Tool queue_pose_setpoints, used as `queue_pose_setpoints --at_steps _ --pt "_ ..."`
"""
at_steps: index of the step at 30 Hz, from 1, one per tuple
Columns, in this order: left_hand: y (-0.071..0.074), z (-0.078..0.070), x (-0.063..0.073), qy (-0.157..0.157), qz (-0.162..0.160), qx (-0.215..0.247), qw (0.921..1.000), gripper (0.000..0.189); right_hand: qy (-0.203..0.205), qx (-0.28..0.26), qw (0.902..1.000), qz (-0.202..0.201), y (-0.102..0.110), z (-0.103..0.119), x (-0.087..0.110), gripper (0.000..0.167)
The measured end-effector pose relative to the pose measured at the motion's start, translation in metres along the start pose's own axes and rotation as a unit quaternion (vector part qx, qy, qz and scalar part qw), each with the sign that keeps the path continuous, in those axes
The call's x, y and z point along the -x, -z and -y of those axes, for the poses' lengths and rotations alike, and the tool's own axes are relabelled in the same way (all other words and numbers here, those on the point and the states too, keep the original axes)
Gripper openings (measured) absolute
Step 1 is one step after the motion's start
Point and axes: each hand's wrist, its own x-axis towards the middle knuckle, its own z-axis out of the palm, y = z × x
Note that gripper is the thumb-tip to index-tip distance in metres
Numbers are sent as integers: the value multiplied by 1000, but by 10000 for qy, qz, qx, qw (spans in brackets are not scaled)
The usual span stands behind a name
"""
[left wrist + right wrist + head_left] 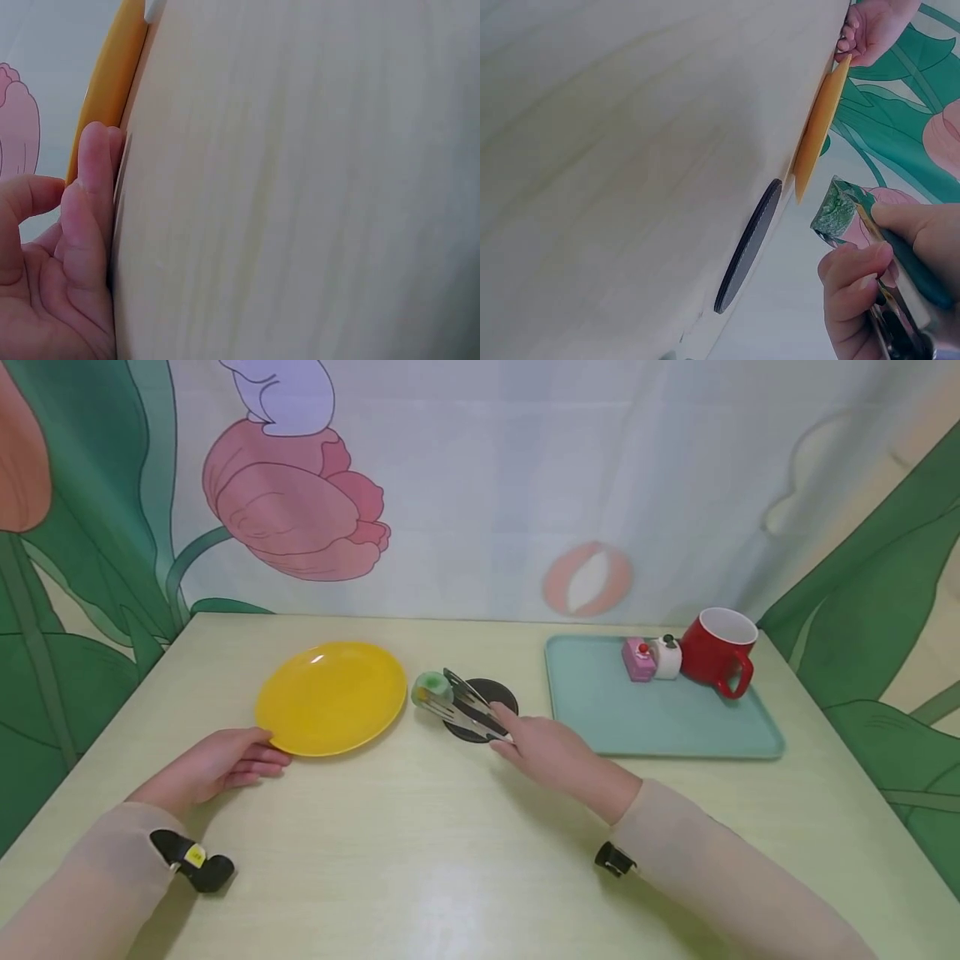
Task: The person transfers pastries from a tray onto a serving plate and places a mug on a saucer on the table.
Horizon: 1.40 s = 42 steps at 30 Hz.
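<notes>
Between the thumb and fingers of my left hand (225,764) is the near-left rim of a yellow plate (333,697); the left wrist view shows the thumb on top and fingers beneath. My right hand (558,756) grips metal tongs (468,724). Caught in the tongs' tips is a small green piece (431,685), which looks like a toy cake. In the right wrist view the green piece (834,214) hangs above the tabletop, apart from the plate. Below the tongs lies a round black coaster (501,693), partly covered by them.
At the right, a pale teal tray (660,727) bears a pink toy cake (638,667), a white toy cake (667,662) and a red mug (701,652) near its back edge. A printed curtain (465,493) hangs behind the table.
</notes>
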Motion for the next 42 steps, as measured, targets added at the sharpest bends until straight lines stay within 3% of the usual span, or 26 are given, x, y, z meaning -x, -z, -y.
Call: queue_pose_setpoints --at_steps 42 --pt "2 0 3 -94 60 75 9999 58 -1 299 9990 327 -8 29 -30 56"
